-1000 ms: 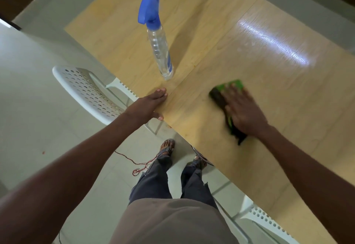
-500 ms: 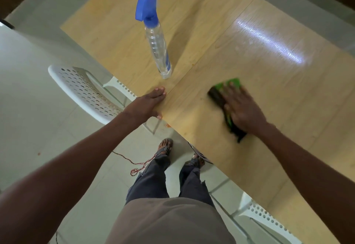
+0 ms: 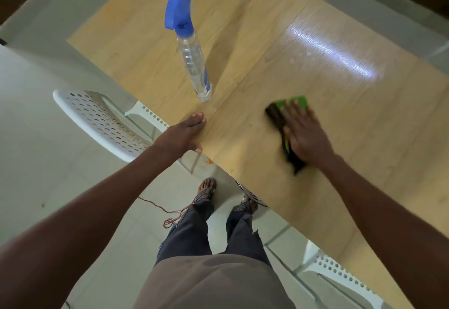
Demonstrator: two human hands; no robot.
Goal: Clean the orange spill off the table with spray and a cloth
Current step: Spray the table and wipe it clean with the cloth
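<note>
Our right hand (image 3: pixel 307 138) lies flat on the cloth (image 3: pixel 297 102), fingers straight and spread, pressing it onto the table (image 3: pixel 364 138). Green shows past the fingertips and a darker fold trails out under the heel of the palm. The hand is a little blurred, so we judge it is mid-wipe. Our left hand (image 3: pixel 181 136) rests on the table's near edge, fingers straight on top and the thumb over the edge, holding nothing. The bottle (image 3: pixel 193 63) stands upright just beyond the left fingertips, well to the left of the right hand, not touched by either.

We expect the cloth to be soft, light and limp, probably damp. It will bunch and fold if pushed by one corner, so a flat palm over its middle, as now, spreads the pressure best; to lift it, we would pinch the bunched dark end nearest the wrist. The tabletop looks glossy, so the cloth should slide easily. The bottle looks like thin clear plastic, light and tall, so it may tip easily; the neck under the blue trigger is the place to grip.

We see no orange on the table near the right hand; an orange spot shows below the table edge, near the left thumb.
</note>
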